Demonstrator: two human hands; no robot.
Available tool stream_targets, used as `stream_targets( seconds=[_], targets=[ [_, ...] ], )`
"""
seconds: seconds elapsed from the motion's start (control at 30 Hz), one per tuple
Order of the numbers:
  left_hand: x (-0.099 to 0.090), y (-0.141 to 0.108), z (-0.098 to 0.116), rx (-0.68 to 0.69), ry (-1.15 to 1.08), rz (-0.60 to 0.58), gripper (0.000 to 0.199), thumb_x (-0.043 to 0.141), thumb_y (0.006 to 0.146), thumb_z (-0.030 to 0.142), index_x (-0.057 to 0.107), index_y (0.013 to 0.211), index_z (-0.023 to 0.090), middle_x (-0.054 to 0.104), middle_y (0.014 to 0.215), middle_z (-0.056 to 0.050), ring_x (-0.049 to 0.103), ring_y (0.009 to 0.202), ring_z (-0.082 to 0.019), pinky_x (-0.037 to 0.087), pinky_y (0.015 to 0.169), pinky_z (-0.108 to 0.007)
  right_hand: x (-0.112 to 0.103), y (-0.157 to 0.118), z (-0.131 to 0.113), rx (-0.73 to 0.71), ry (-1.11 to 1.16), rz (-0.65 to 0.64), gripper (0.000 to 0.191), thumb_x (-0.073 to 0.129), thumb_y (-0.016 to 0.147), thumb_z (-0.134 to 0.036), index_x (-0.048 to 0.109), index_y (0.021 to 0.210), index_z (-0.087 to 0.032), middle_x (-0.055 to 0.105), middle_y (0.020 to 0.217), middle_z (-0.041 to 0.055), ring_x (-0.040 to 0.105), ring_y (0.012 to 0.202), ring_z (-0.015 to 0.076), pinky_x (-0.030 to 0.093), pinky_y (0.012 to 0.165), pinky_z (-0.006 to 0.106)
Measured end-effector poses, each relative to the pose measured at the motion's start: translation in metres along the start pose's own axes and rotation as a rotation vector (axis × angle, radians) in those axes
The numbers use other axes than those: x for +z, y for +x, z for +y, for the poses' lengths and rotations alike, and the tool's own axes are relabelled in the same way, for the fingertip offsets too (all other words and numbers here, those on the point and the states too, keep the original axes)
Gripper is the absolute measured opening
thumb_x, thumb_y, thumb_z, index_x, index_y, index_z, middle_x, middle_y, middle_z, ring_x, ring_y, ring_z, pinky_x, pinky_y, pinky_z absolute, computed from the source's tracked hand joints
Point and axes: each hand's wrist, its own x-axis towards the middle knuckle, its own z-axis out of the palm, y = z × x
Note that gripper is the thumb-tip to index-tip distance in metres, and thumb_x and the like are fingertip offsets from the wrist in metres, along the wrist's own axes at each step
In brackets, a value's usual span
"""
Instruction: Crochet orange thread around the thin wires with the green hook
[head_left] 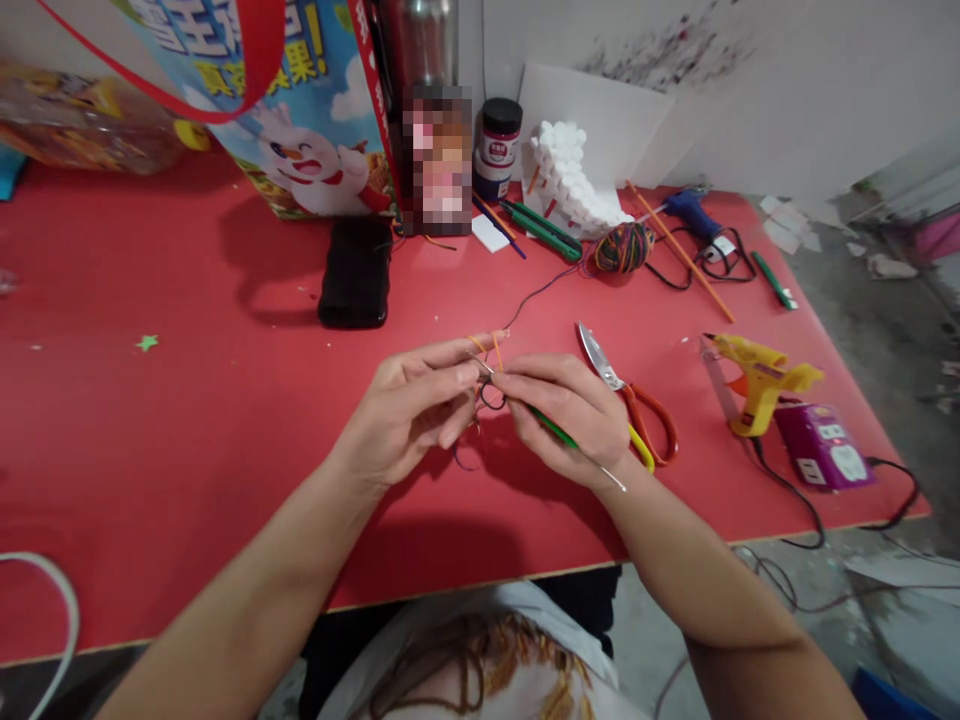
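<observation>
Over red table (pixel 187 400), left hand (pixel 409 405) pinches yarn (pixel 491 395), right hand (pixel 574 410) grips crochet hook (pixel 555 428).

Red table (pixel 150 420), green-handled crochet hook (pixel 551 427), multicoloured yarn ball (pixel 624 248)

Two glue guns: one yellow (pixel 757 380), one blue (pixel 690 212). One pair of scissors (pixel 630 400) right of the right hand (pixel 570 415). One yarn ball (pixel 622 247).
</observation>
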Motion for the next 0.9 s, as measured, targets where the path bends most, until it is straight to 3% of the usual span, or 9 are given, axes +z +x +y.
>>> stream_targets(
  seconds=[0.37, 0.6, 0.77, 0.9],
  targets=[
    [0.006, -0.001, -0.006, 0.136, 0.170, 0.126, 0.058, 0.090, 0.072, 0.017, 0.075, 0.128, 0.023, 0.074, 0.072, 0.001, 0.050, 0.037, -0.003, 0.036, 0.037, -0.016, 0.002, -0.002, -0.002, 0.018, -0.039, 0.012, 0.032, 0.063, 0.094, -0.010, 0.068, 0.124, -0.018, 0.074, 0.113, 0.0120, 0.074, 0.101, 0.0208, 0.065, 0.086, 0.036],
    [0.020, -0.008, -0.017, 0.153, 0.065, 0.240, 0.066, 0.088, 0.075, 0.022, 0.069, 0.138, 0.027, 0.077, 0.078, 0.001, 0.052, 0.036, -0.004, 0.032, 0.030, -0.016, 0.003, -0.006, 0.000, -0.060, -0.319, 0.066, 0.043, 0.069, 0.093, -0.021, 0.059, 0.135, -0.019, 0.075, 0.100, 0.0109, 0.073, 0.089, 0.0236, 0.063, 0.076, 0.035],
    [0.023, -0.010, -0.022, 0.165, 0.007, 0.264, 0.072, 0.087, 0.077, 0.022, 0.063, 0.145, 0.026, 0.074, 0.073, 0.003, 0.059, 0.044, -0.007, 0.041, 0.035, -0.017, 0.005, -0.003, -0.001, -0.170, -0.420, 0.039, 0.031, 0.070, 0.095, -0.024, 0.063, 0.124, -0.017, 0.075, 0.088, 0.0081, 0.071, 0.077, 0.0209, 0.059, 0.069, 0.032],
    [0.021, -0.010, -0.024, 0.229, 0.045, 0.250, 0.073, 0.084, 0.081, 0.023, 0.058, 0.149, 0.026, 0.074, 0.075, 0.002, 0.064, 0.052, -0.009, 0.052, 0.047, -0.019, 0.011, -0.005, -0.003, -0.159, -0.413, 0.042, 0.036, 0.066, 0.096, -0.021, 0.058, 0.131, -0.015, 0.075, 0.087, 0.0081, 0.070, 0.074, 0.0202, 0.058, 0.067, 0.031]
  ],
)
